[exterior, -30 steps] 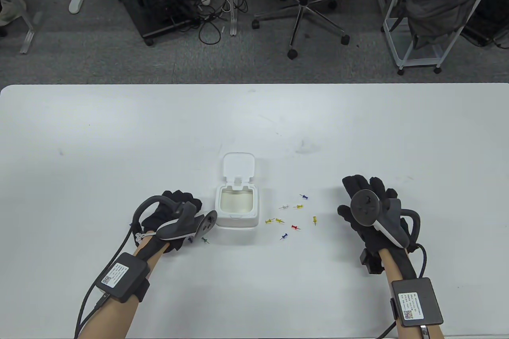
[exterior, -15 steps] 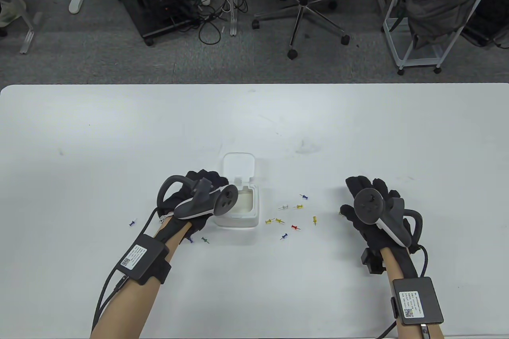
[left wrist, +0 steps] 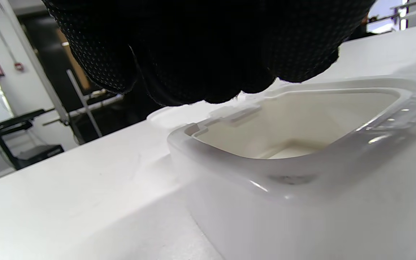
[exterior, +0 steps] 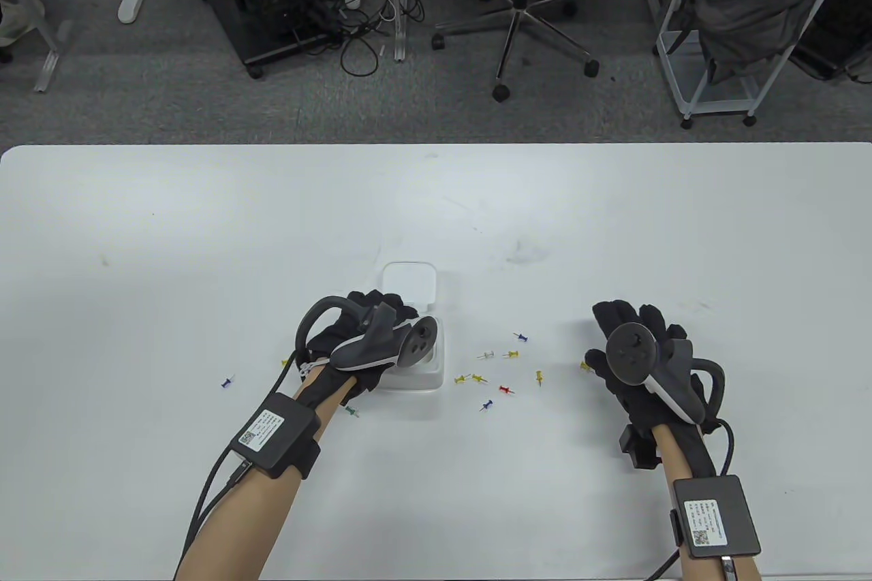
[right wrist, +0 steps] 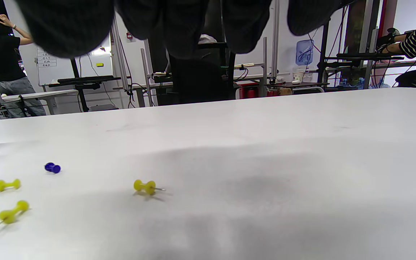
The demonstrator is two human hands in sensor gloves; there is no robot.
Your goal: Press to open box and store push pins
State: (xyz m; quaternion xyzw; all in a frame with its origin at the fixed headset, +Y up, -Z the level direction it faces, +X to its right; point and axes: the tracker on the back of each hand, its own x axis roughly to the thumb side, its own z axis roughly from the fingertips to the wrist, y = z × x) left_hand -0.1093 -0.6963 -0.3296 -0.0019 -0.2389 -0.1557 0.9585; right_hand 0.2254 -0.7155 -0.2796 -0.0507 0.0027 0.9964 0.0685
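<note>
White counter runs wide and bare beyond the box, whose lid lies flat on its far side. My left hand hangs right over the open mouth, fingers bunched tight above the hollow; whether they pinch a pin I cannot tell. To the right of the box lie the loose push pins, nearer my right hand, which rests flat, fingers spread and holding nothing.

High table view down onto white table; both wrist views low, near its surface, facing outward.
</note>
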